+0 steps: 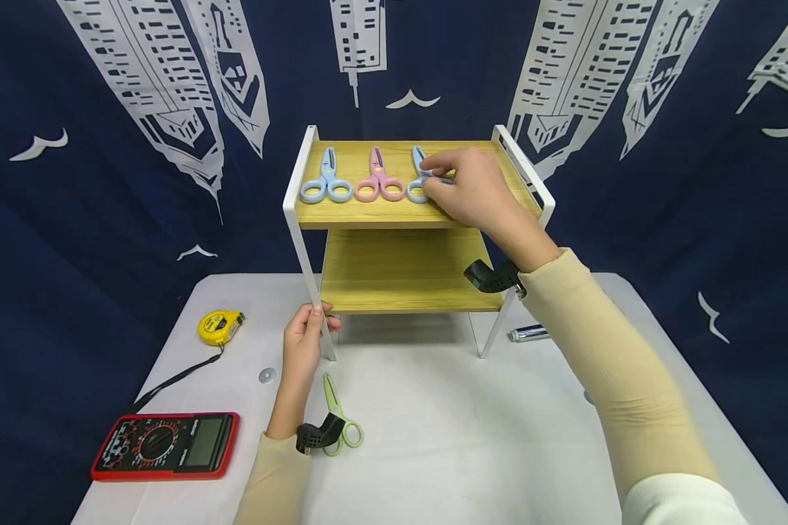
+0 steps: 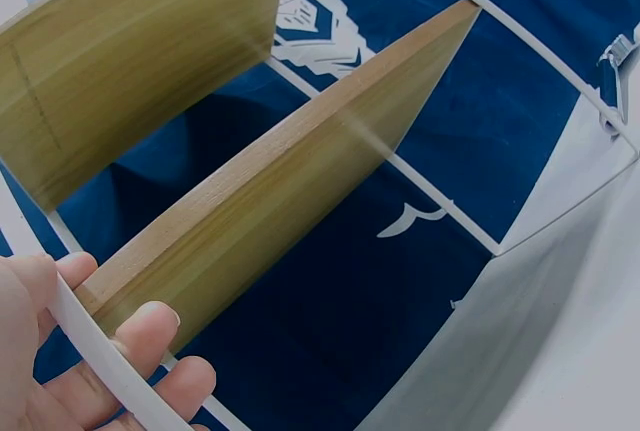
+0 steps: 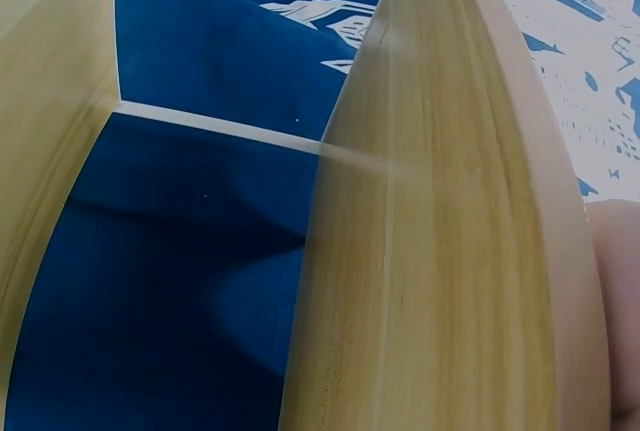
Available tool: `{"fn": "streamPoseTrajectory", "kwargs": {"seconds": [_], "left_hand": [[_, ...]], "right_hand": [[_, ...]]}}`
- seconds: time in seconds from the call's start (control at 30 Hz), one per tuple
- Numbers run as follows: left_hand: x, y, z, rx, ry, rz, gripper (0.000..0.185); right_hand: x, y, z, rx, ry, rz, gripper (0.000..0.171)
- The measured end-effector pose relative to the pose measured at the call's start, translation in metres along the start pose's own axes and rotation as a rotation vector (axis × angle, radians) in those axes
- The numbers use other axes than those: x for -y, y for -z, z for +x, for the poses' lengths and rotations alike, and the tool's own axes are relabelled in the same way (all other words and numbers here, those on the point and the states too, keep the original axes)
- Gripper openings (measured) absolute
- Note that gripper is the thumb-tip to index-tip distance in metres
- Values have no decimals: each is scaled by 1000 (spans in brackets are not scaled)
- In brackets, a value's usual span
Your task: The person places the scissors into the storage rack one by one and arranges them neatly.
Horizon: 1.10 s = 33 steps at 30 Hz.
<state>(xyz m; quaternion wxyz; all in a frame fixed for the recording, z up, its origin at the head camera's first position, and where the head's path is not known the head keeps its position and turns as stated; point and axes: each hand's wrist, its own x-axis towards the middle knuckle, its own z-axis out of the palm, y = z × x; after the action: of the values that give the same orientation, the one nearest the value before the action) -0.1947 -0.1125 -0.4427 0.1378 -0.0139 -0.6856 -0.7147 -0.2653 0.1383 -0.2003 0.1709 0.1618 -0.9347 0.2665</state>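
Observation:
A two-tier shelf with wooden boards (image 1: 407, 270) and a white metal frame (image 1: 303, 240) stands on the table. My left hand (image 1: 304, 335) grips its front left leg, fingers wrapped round the white bar (image 2: 110, 356) beside the lower board (image 2: 250, 191). Over the top board, my right hand (image 1: 476, 186) pinches the right-hand pair of blue scissors (image 1: 415, 191), partly hiding it. To its left lie pink scissors (image 1: 377, 179) and another pair of blue scissors (image 1: 328, 179), blades pointing back. Only a sliver of the right hand (image 3: 618, 291) shows past the board edge in the right wrist view.
Green scissors (image 1: 333, 401) lie on the table near my left wrist. At the left are a yellow tape measure (image 1: 218, 327) with a black strap and a red multimeter (image 1: 167, 446). A silver-and-dark tube-like object (image 1: 528, 333) lies right of the shelf. A dark blue curtain hangs behind.

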Motion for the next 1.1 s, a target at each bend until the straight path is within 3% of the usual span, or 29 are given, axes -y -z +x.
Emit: {"fn": "streamPoseTrajectory", "kwargs": {"seconds": [0.43,0.53,0.63,0.73,0.8,0.87,0.93,1.0,1.1], "left_hand": [[-1,1,1,-1,10,5,33],[-1,1,1,-3,9,18,33],[-1,1,0,-5,5,16,32],[-1,0,0,-3,3,3,31],[-1,-1,0,-2,1,2,31],[-1,-1,0,-3,0,2,31],[-1,-1,0,-4,-1,12,31],[-1,-1,0,-5,1,20,31],[-1,0,-1,-7,5,20,32]], "right_hand": [[0,0,-6,-17,-22,73,31],[-1,0,-9,-84,-12,125,32],[-4,-7,-22,-320,140,228,27],[-3,-24,-50,-600,397,334,18],[-1,-42,-74,-659,555,386,13],[-1,-67,-100,-612,637,433,9],[-4,-97,-124,-479,665,452,9],[-8,-128,-146,-315,624,447,12],[-15,-171,-173,-33,488,408,15]]}}
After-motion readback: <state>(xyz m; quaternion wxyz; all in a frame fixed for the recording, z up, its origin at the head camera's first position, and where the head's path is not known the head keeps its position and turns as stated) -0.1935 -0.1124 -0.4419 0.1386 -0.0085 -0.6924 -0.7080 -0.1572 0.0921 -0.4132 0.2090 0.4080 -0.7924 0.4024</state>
